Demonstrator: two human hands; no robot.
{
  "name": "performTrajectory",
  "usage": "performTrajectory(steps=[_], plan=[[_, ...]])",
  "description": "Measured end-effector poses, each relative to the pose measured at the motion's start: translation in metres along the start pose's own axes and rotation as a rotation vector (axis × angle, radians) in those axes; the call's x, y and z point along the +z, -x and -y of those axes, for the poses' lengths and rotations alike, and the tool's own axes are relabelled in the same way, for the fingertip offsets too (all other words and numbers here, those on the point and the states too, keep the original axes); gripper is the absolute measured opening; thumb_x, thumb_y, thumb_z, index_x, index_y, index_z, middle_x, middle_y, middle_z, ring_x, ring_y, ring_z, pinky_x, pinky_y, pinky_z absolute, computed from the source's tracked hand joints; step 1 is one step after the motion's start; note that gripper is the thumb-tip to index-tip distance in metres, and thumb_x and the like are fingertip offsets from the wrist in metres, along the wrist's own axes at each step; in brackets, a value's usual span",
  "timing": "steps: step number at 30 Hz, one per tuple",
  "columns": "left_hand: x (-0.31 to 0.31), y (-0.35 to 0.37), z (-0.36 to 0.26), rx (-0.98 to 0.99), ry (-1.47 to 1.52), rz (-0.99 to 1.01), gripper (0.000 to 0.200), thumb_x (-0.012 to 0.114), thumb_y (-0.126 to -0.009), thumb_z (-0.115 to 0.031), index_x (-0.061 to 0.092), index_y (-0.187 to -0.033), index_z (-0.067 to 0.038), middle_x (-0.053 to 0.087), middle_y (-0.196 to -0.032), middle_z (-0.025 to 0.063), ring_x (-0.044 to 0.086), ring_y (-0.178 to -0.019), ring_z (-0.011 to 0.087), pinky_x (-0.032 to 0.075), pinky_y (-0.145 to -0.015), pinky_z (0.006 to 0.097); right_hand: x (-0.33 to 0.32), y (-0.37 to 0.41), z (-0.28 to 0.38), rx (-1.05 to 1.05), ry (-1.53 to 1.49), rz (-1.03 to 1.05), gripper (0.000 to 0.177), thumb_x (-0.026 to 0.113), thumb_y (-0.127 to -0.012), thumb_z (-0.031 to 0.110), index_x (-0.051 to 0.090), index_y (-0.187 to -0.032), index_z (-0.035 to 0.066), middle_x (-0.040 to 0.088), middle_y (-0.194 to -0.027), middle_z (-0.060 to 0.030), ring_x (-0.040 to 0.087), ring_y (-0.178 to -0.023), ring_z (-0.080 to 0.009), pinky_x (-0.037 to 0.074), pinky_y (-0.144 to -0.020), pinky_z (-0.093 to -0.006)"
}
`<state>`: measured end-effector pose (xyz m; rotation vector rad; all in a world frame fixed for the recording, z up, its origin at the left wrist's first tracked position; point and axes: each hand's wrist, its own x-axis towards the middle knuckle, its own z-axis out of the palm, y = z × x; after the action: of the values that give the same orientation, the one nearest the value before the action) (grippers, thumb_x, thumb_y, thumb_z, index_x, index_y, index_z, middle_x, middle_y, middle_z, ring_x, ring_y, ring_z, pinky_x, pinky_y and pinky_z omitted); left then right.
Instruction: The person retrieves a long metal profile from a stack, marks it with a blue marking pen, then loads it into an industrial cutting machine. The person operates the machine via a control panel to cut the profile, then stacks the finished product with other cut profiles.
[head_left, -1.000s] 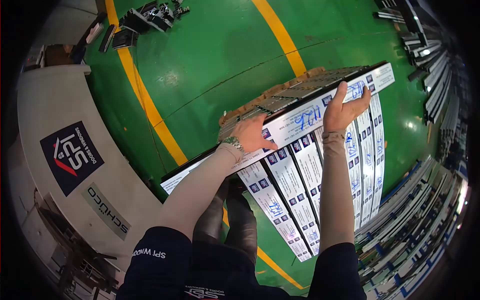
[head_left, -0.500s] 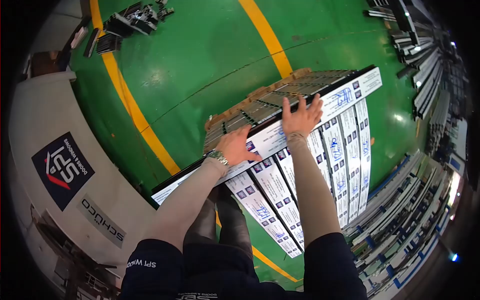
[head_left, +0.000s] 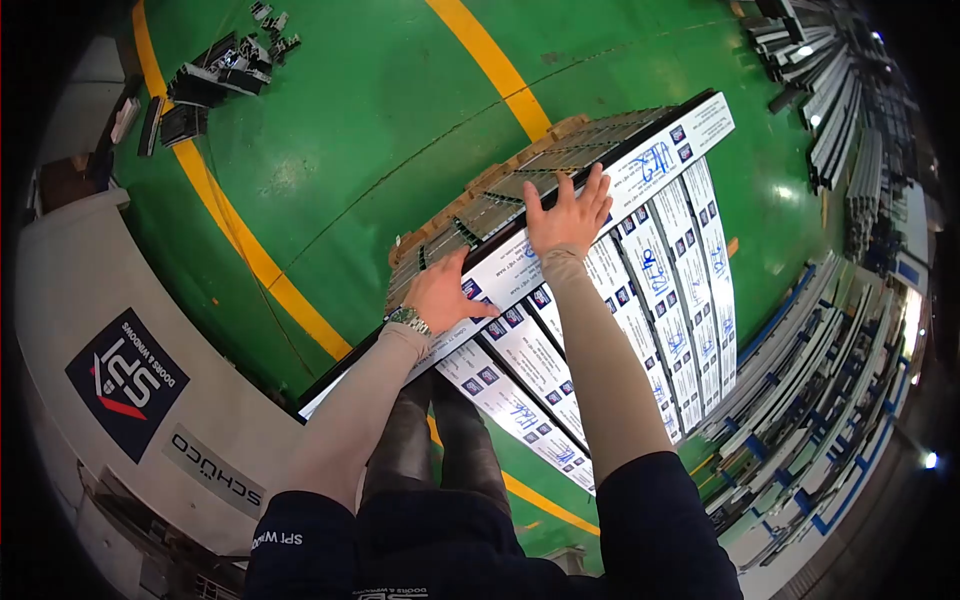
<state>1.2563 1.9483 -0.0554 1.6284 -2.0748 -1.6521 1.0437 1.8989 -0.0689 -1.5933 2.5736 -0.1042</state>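
Note:
A long profile wrapped in white printed film, with a dark back edge, lies slantwise across a stack. My left hand, with a metal watch at the wrist, rests on it left of its middle, thumb spread away from the fingers. Farther right, my right hand lies on the same profile with its fingers fanned. Both palms press flat on the film, and neither hand wraps round the profile. Below it, several white-filmed profiles with blue handwriting stand side by side. Behind it are stacked grey pieces with brown edging.
Dark offcuts lie on the green floor at the upper left. A pale panel with logos stands at the left. Racks of long profiles fill the right, and more profiles lie at the upper right.
The stack and both hands appear shifted left and slightly up in the view, along with the surroundings. My hands keep nearly the same places on the profile.

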Motion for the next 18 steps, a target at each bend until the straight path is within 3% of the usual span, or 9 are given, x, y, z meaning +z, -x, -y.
performTrajectory(steps=[5,8,9,11,14,16,17,18], plan=[[-0.005,0.001,-0.007,-0.032,0.015,0.014,0.102,0.085,-0.066,-0.049,0.041,-0.141,0.004,0.053,-0.136,0.0264,0.052,-0.126,0.0380,0.043,-0.105,0.0422,0.000,0.002,-0.002,0.001,-0.009,-0.006,0.070,0.052,-0.087,0.066,0.059,-0.133,0.014,0.018,-0.160,-0.0186,0.009,-0.150,-0.0360,0.005,-0.120,-0.0499],[-0.006,0.014,0.012,0.032,0.044,-0.195,0.091,0.080,-0.075,-0.045,0.042,-0.141,0.005,0.049,-0.140,0.0258,0.047,-0.131,0.0370,0.038,-0.109,0.0422,-0.004,0.002,-0.009,-0.001,-0.139,-0.059,0.079,0.058,-0.085,0.064,0.048,-0.142,0.010,0.018,-0.158,-0.0241,0.011,-0.148,-0.0396,0.008,-0.120,-0.0509],[-0.013,0.031,0.024,0.000,0.064,-0.251,0.080,0.074,-0.082,-0.041,0.043,-0.140,0.005,0.047,-0.142,0.0260,0.044,-0.133,0.0373,0.035,-0.111,0.0422,-0.007,0.004,-0.013,0.013,-0.238,-0.103,0.082,0.060,-0.085,0.063,0.045,-0.144,0.008,0.018,-0.158,-0.0259,0.012,-0.148,-0.0407,0.009,-0.119,-0.0514],[-0.029,0.076,0.076,-0.046,0.007,-0.401,0.079,0.073,-0.083,-0.046,0.046,-0.135,0.008,0.051,-0.136,0.0273,0.048,-0.128,0.0395,0.038,-0.108,0.0443,-0.012,0.017,-0.023,0.070,-0.308,-0.203,0.093,0.068,-0.082,0.058,0.037,-0.146,-0.001,0.020,-0.154,-0.0316,0.017,-0.145,-0.0443,0.014,-0.118,-0.0525],[-0.050,0.187,0.164,-0.459,-0.070,-0.531,0.077,0.069,-0.086,-0.048,0.049,-0.132,0.010,0.051,-0.136,0.0291,0.048,-0.128,0.0401,0.037,-0.109,0.0434,0.000,0.064,-0.042,0.331,-0.606,-0.224,0.108,0.076,-0.077,0.055,0.022,-0.149,-0.005,0.018,-0.151,-0.0323,0.015,-0.144,-0.0448,0.018,-0.118,-0.0515],[-0.041,0.266,0.212,-0.794,0.005,-0.636,0.087,0.061,-0.089,-0.057,0.042,-0.137,0.012,0.046,-0.142,0.0295,0.045,-0.132,0.0393,0.035,-0.110,0.0425,0.002,0.085,-0.040,0.494,-0.651,-0.066,0.119,0.078,-0.074,0.058,0.012,-0.150,-0.005,0.014,-0.151,-0.0322,0.015,-0.143,-0.0452,0.020,-0.117,-0.0514],[-0.026,0.302,0.254,-0.910,0.317,-0.657,0.087,0.059,-0.090,-0.061,0.040,-0.142,0.007,0.046,-0.144,0.0238,0.046,-0.131,0.0351,0.036,-0.109,0.0430,0.000,0.086,-0.036,0.527,-0.661,-0.028,0.123,0.079,-0.071,0.061,0.011,-0.151,-0.004,0.011,-0.151,-0.0320,0.015,-0.143,-0.0458,0.020,-0.117,-0.0512],[-0.028,0.306,0.240,-0.975,0.540,-0.588,0.085,0.059,-0.090,-0.061,0.041,-0.142,0.004,0.047,-0.143,0.0214,0.048,-0.129,0.0329,0.037,-0.108,0.0431,0.004,0.081,-0.031,0.518,-0.653,-0.041,0.126,0.078,-0.068,0.065,0.011,-0.152,-0.001,0.011,-0.152,-0.0330,0.014,-0.144,-0.0466,0.021,-0.117,-0.0511]])
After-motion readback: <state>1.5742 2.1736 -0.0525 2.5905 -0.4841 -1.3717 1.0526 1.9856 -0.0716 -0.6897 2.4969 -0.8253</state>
